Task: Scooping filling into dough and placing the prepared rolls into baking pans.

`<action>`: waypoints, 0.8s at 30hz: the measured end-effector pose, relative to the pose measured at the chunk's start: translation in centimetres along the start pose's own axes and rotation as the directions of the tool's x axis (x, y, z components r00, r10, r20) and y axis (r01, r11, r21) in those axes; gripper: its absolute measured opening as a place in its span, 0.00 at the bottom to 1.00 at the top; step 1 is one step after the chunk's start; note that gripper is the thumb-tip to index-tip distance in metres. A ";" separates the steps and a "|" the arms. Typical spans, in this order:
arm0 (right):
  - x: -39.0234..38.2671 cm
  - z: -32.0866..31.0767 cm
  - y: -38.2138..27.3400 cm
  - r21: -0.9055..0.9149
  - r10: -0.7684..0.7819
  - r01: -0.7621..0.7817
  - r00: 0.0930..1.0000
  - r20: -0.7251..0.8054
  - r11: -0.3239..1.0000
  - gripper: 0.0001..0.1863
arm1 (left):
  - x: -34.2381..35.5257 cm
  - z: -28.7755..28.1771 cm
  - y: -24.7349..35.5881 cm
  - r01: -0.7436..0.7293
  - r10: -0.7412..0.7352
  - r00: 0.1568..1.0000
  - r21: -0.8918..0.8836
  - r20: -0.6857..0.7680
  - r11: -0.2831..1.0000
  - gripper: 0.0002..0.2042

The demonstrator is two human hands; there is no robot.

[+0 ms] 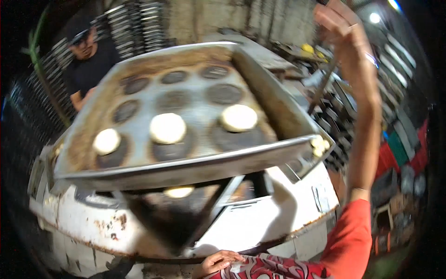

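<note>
There we were, hands well apart! Our bare right hand [344,25] was up high at the top right, arm near upright in its red sleeve [350,235], fingers too blurred for us to tell whether they gripped anything. Down low, our bare left hand [222,262] lay against the red, white and dark patterned garment [274,267], fingers side by side, its palm hidden, so we couldn't call its grip either.

And right before us, the big one: a stained, deep-sided rectangular metal tray [200,111], tilted above the rust-edged white worktop [246,228], neither of our hands visibly on it! Nine dark round marks ran in three rows, and the nearest row carried three pale, round dough pieces: one at left [106,142], one in the middle [167,129], one at right [238,118], each partly over its mark. Beneath the near rim we spotted another pale round piece [179,191]. Over to the right, small pale lumps [319,146] sat in a second metal tray [302,174]. Beyond the far left side, we had a co-worker in a black top [93,67], one arm near the tray's edge.
</note>
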State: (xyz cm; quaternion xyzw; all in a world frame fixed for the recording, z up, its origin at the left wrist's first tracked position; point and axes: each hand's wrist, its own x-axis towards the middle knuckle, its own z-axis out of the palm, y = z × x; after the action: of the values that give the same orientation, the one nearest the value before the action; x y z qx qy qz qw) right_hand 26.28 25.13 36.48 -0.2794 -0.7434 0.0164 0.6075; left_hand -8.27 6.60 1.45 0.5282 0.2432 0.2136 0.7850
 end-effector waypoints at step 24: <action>-34.2 4.1 38.6 0.308 0.916 -0.865 0.349 -0.196 0.395 0.07 | 3.1 15.9 -4.5 -0.060 -0.391 0.732 -0.625 -0.558 0.778 0.13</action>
State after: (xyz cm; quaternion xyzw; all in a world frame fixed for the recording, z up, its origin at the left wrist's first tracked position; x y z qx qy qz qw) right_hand 41.43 44.07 -9.16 -0.5906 -0.3514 0.3527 0.6351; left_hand 4.17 -4.69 1.94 0.1125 0.4722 0.3770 0.7888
